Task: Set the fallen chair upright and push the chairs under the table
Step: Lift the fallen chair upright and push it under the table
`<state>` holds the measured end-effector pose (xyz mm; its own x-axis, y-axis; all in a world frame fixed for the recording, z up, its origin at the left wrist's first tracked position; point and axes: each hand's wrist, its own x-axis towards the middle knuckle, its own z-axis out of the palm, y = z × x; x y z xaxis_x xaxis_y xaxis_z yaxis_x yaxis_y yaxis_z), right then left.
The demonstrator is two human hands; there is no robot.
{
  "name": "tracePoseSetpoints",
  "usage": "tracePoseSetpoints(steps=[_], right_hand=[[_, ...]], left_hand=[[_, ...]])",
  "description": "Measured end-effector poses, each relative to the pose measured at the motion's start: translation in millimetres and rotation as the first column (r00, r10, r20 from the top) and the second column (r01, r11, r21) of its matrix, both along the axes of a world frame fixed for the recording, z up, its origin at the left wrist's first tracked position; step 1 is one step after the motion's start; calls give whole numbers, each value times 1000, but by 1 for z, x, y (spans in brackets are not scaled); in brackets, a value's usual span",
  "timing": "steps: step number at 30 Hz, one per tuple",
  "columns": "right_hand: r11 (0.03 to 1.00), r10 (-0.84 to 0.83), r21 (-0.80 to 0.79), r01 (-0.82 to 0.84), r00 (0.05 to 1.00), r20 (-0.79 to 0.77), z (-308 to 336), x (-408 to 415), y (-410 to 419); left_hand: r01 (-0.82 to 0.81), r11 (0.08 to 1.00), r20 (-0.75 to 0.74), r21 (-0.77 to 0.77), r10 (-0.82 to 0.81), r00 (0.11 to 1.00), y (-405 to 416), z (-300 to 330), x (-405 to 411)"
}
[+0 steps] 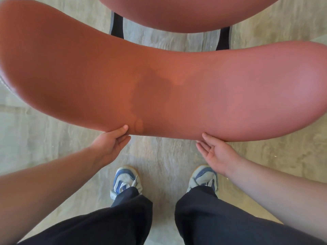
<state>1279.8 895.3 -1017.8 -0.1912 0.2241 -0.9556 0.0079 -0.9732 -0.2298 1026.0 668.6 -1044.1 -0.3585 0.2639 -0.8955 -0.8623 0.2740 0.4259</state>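
Note:
A terracotta-red chair stands upright right below me. Its wide curved backrest (177, 89) fills the middle of the head view, and its seat (191, 13) shows at the top. Two black legs (117, 23) reach down to the floor between them. My left hand (113, 144) grips the lower edge of the backrest, thumb on the front face and fingers underneath. My right hand (215, 151) is open, palm up, with its fingertips touching the same edge further right. No table is in view.
The floor (162, 156) is pale grey-beige with a stone pattern. My two feet in blue and white sneakers (126, 181) stand close behind the chair, below dark trousers (123, 218).

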Motion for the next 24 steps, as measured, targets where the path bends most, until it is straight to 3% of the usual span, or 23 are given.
tracePoseSetpoints(steps=[7, 12, 24], right_hand=[[998, -31, 49, 31, 1000, -7, 68, -3, 10], [997, -18, 73, 17, 1000, 18, 128, -18, 20], [971, 109, 193, -144, 977, 184, 315, -94, 99]], left_hand=[[-39, 999, 3, 2, 39, 999, 18, 76, 0], [-36, 996, -47, -83, 32, 998, 32, 136, -11], [6, 977, -207, -215, -51, 977, 122, 329, -69]])
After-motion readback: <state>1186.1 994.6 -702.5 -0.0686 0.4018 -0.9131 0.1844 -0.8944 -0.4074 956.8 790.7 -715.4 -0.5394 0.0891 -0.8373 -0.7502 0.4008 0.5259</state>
